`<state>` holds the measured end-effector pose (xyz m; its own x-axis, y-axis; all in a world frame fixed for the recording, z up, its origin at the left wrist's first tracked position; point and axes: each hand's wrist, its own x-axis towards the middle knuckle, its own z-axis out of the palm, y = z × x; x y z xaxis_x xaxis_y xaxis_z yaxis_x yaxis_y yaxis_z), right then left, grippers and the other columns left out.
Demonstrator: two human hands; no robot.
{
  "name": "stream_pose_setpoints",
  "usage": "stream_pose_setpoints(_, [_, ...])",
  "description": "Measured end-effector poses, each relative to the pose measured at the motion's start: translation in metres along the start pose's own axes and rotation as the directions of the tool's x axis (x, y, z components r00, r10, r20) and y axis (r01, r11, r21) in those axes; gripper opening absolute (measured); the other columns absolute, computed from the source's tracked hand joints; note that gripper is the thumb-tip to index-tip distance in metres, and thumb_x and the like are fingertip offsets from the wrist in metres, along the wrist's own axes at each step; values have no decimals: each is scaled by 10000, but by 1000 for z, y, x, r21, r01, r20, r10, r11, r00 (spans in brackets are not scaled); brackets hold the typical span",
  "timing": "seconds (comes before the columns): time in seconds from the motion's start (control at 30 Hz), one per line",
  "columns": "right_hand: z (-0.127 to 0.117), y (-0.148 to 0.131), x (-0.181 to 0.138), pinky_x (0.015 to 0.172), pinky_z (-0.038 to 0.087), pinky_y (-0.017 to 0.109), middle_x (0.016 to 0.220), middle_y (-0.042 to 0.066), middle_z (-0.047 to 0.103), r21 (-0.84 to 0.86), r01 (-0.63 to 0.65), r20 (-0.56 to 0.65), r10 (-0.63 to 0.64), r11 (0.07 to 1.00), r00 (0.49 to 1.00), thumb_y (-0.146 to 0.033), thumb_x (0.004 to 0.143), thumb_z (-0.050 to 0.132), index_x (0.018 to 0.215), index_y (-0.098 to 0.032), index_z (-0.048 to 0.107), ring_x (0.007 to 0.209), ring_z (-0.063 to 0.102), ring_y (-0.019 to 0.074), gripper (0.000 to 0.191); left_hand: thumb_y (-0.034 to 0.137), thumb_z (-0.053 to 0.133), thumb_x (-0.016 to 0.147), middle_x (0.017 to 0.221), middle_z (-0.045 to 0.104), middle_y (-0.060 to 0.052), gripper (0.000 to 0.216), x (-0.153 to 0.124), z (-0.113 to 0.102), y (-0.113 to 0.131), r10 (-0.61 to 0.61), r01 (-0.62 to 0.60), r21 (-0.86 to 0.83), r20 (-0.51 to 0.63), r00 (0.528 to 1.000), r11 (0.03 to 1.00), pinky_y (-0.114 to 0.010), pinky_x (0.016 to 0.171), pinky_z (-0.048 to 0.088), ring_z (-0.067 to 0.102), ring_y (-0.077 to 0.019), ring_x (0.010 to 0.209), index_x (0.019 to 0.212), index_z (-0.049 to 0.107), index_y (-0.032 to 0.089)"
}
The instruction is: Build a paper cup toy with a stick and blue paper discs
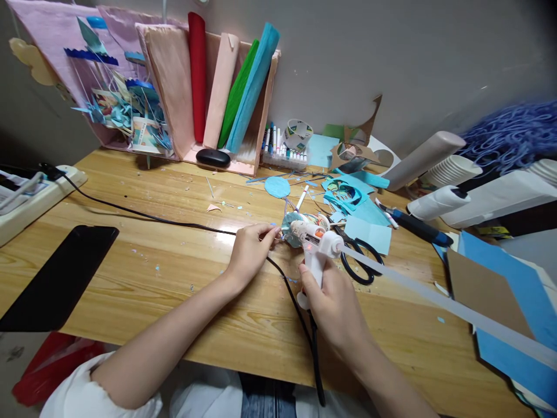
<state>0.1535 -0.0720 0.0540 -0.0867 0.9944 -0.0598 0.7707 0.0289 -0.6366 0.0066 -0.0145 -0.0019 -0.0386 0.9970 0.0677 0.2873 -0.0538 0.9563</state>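
Observation:
My right hand (pixel 337 296) is wrapped round the handle of a white hot glue gun (pixel 314 255). A long translucent glue stick (pixel 418 296) runs out of its back end to the right. The gun's nozzle points away from me, over a small patterned paper cup (pixel 321 220) lying on its side with pale blue-green paper (pixel 289 227) at one end. My left hand (pixel 252 252) is closed in a pinch at the left edge of that paper; whatever lies between the fingertips is too small to make out. Black-handled scissors (pixel 363 261) lie beside the gun.
A black cable (pixel 174 222) crosses the wooden table (pixel 152 278). A black phone (pixel 61 278) lies left, near a power strip (pixel 39 203). Paper rolls (pixel 252 87) stand in a box behind. Blue paper scraps (pixel 369 232), a utility knife (pixel 413 223) and cardboard (pixel 487 290) lie right.

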Motion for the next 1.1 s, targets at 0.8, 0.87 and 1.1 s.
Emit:
stream_pose_setpoints(0.8, [-5, -6, 2, 468, 369, 235, 580, -1, 526, 684, 22, -60, 27, 729, 998, -459, 844, 402, 864, -140, 585, 489, 439, 118, 368, 523, 539, 764, 626, 675, -86, 433, 6, -29, 12, -343, 353, -42, 150, 927, 935, -248, 445, 447, 601, -150, 476, 705, 665, 112])
stream_pose_setpoints(0.87, [-5, -20, 6, 485, 388, 227, 638, 14, 554, 741, 42, -45, -13, 670, 999, -452, 853, 400, 918, -139, 591, 522, 459, 117, 372, 553, 541, 750, 582, 656, -82, 469, -3, -52, 23, -400, 411, -22, 193, 896, 911, -245, 427, 435, 574, -138, 431, 673, 648, 102])
stream_pose_setpoints(1.1, [59, -89, 53, 675, 496, 253, 913, 61, 641, 786, 130, 118, -353, 604, 928, -385, 819, 527, 1139, -154, 511, 772, 612, 160, 395, 601, 379, 819, 899, 695, -111, 566, -62, -134, 52, -254, 278, 90, -216, 943, 956, -280, 644, 499, 646, -189, 744, 941, 655, 122])
